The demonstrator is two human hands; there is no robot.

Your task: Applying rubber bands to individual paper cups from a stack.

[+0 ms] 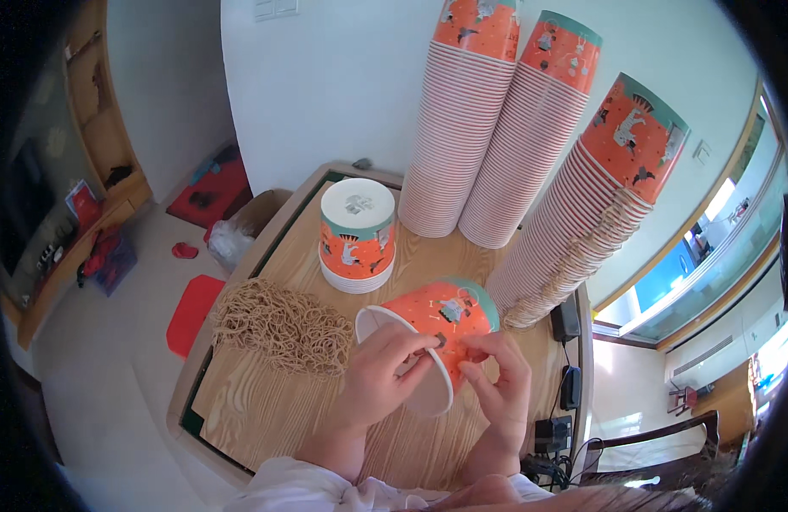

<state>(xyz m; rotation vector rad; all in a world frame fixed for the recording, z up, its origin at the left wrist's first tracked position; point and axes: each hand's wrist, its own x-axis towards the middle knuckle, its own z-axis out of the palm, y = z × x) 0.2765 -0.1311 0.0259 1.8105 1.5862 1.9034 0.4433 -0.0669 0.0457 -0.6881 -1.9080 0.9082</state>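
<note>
An orange paper bucket (436, 309) with a green band at its base lies tilted over the near part of the table, its white-rimmed mouth toward me. My left hand (383, 375) pinches the rim, with fingers inside the mouth and the thumb on the outer wall. My right hand (500, 382) has its fingers drawn together against the bucket's side; whether something small is between them I cannot make out. To the left, a heap of tan twisted paper cords (283, 328) lies on the table. Behind it stands a short upside-down stack of the same buckets (357, 243).
Tall leaning bucket stacks rise at the back: one on the left (458, 128), one in the middle (530, 141) and one on the right (573, 213) with tan cords hanging along it. Black adapters and cables (553, 433) line the right edge of the wooden table (240, 418). A red stool (194, 314) stands left.
</note>
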